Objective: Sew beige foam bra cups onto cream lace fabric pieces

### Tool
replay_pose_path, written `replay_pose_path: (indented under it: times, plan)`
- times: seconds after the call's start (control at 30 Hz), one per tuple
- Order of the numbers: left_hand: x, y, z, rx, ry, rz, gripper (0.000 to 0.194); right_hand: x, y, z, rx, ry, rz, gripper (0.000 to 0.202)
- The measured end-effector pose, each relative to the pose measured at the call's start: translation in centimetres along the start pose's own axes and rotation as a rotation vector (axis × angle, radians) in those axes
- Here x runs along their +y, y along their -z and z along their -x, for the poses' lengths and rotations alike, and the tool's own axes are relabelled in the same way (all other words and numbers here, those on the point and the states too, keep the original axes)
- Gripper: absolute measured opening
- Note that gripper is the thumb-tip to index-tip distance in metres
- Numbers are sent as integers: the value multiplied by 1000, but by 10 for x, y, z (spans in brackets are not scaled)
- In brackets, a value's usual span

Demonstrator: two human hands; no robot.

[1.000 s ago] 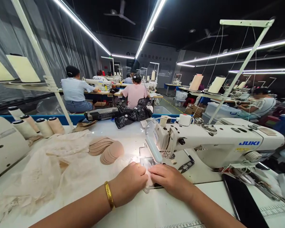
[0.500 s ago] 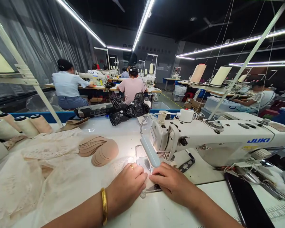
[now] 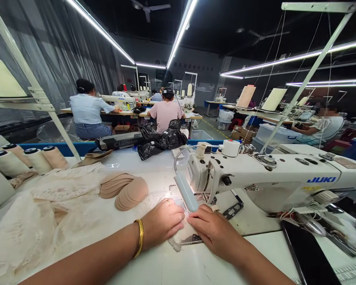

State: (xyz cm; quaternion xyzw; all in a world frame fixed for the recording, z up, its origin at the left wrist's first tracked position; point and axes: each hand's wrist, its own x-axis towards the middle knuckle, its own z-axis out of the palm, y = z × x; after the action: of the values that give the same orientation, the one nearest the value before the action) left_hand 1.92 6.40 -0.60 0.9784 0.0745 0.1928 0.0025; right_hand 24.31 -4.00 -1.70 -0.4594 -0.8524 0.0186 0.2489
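Note:
My left hand [image 3: 163, 221], with a gold bangle at the wrist, has its fingers curled together on light lace fabric [image 3: 154, 201] in front of the sewing machine [image 3: 255, 174]. Close to its right, my right hand [image 3: 212, 229] pinches the edge of the same pale material, just below the grey lamp [image 3: 186, 194]. The fingertips nearly meet. A thin pale strip [image 3: 175, 244] sticks out below my left hand. The needle area is mostly hidden behind the lamp and hands.
Tan oval pads [image 3: 131, 194] lie left of the hands, beside heaped lace [image 3: 26, 229]. A black phone [image 3: 308, 253] rests at the right. Thread cones [image 3: 37, 160], a black plastic bag [image 3: 163, 140] and seated people [image 3: 166, 111] are farther off.
The view has tilted up slightly. My left hand's fingers have flattened a little, its forearm lies lower and farther left, and more of the pale strip shows below it. My right hand stays nearly in place.

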Motion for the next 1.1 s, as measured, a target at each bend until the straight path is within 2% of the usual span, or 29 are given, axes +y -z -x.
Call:
replay_pose_path:
  times: [0.17, 0.4, 0.67, 0.8, 1.1]
  plan:
    - [-21, -2, -10, -17, -79, 38, 14, 3, -5, 2, 24, -50, 55, 34]
    - [-31, -4, -12, -20, -118, 48, 16, 3, -5, 3, -1, -69, 87, 37]
    - [-27, 0, -13, -50, -136, 27, 11, -1, -2, 3, -10, -56, 57, 30]
    - [-26, 2, -13, -22, -143, 51, 17, -1, -4, 4, -11, -56, 71, 30]
    - [-26, 8, -16, -35, -26, 9, 16, 2, -6, 1, -1, -109, 102, 30]
